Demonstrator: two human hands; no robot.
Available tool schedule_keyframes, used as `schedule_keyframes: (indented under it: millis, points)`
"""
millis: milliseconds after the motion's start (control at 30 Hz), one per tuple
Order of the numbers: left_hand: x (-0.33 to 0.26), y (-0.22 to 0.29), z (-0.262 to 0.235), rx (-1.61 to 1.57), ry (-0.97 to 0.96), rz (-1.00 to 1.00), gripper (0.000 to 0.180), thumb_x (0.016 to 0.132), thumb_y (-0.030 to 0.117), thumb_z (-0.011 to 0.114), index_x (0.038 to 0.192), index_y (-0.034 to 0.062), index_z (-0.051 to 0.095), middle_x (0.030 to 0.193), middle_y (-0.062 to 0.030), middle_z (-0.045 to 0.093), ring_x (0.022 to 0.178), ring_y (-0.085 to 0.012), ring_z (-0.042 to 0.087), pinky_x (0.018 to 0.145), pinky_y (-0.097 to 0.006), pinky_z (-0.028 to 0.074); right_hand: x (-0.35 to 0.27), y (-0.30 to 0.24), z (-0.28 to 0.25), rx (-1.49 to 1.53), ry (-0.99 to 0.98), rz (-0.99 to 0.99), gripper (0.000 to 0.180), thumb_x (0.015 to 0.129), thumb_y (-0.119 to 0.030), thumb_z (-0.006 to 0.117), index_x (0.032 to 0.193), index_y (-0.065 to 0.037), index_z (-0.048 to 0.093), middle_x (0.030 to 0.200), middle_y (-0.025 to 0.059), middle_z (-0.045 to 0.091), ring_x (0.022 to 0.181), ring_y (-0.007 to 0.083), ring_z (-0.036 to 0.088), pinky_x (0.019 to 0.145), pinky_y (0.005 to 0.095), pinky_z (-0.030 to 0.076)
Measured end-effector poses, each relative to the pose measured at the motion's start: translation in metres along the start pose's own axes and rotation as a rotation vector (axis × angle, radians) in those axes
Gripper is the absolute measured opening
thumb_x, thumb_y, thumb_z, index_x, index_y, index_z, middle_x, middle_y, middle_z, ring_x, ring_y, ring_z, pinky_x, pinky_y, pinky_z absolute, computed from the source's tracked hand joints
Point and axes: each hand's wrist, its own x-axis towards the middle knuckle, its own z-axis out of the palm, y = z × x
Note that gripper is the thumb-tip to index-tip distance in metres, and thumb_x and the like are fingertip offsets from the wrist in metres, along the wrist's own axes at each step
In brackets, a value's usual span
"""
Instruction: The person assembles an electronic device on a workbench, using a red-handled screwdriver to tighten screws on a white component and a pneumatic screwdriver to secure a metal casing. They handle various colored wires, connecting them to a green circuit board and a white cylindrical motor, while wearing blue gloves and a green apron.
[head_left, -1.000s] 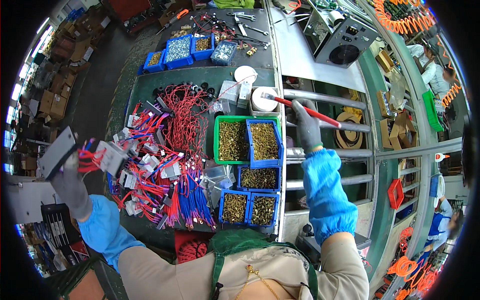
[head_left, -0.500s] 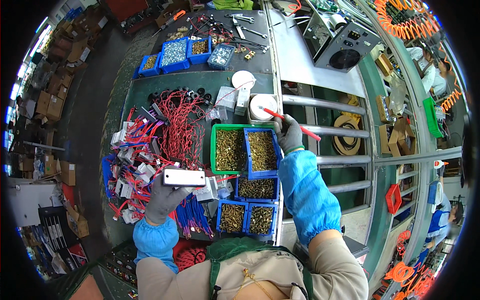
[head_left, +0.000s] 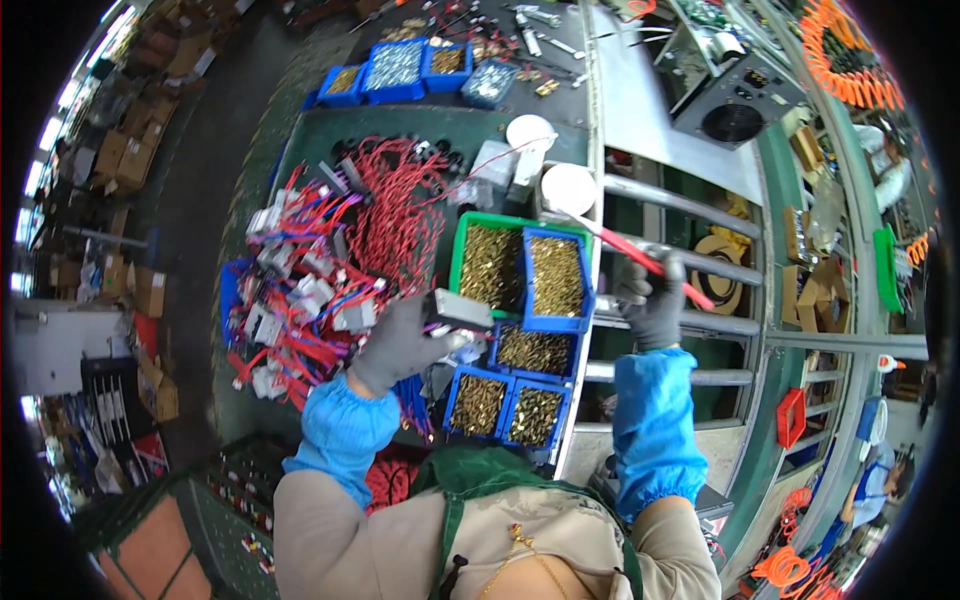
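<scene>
My left hand [head_left: 398, 348], in a grey glove, grips a small rectangular metal block [head_left: 461, 309]. The block is tilted, its dark side showing, near the front of the green bin [head_left: 461, 250] of brass-coloured screws. In my gloved right hand [head_left: 656, 308] is a slim red-handled tool [head_left: 630, 250], angled up to the left. Its pale tip reaches the near edge of a white round tub [head_left: 568, 190]; whether they touch I cannot tell. The tip's exact shape is blurred.
Several blue bins [head_left: 533, 352] of screws stand between my hands. A heap of red twisted wires [head_left: 392, 215] and white connector parts [head_left: 262, 325] covers the left side. Metal rollers [head_left: 690, 205] run along the right. A metal case with a fan [head_left: 735, 105] sits far right.
My left hand has moved right and up, and the block has tipped from its white face to its dark side. My right hand has drawn the tool right and nearer to me.
</scene>
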Motion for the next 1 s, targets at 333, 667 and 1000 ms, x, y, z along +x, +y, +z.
schedule_keyframes:
  millis: [333,667,1000]
  points:
    - [-0.015,-0.016,0.024,0.015,0.123,0.214,0.036,0.074,0.015,0.073,0.104,0.0019,0.058,0.092,-0.0143,0.063,0.086,-0.0262,0.065,0.072,-0.034,0.052,-0.069,-0.005,0.090,-0.747,-0.104,0.001,0.028,0.083,-0.026,0.057,0.085,0.002,0.061,0.058,0.0052,0.056,0.041,0.0079,0.045,0.038,0.0192,0.034]
    - [-0.018,-0.024,0.034,0.004,0.160,0.290,0.037,0.072,0.003,0.072,0.105,0.0005,0.056,0.097,-0.0157,0.061,0.089,-0.0285,0.064,0.074,-0.035,0.053,-0.078,0.005,0.109,-0.969,-0.080,0.063,0.022,0.083,-0.020,0.057,0.088,0.001,0.064,0.061,0.0055,0.060,0.044,0.0062,0.049,0.040,0.0178,0.038]
    - [-0.022,-0.030,0.039,-0.125,0.165,0.236,0.032,0.075,-0.003,0.066,0.105,0.0003,0.056,0.101,-0.0143,0.063,0.097,-0.0251,0.064,0.080,-0.033,0.053,-0.081,-0.007,0.113,-1.216,-0.004,0.036,0.018,0.085,-0.016,0.059,0.089,0.000,0.065,0.064,0.0037,0.060,0.048,0.0046,0.049,0.043,0.0164,0.038]
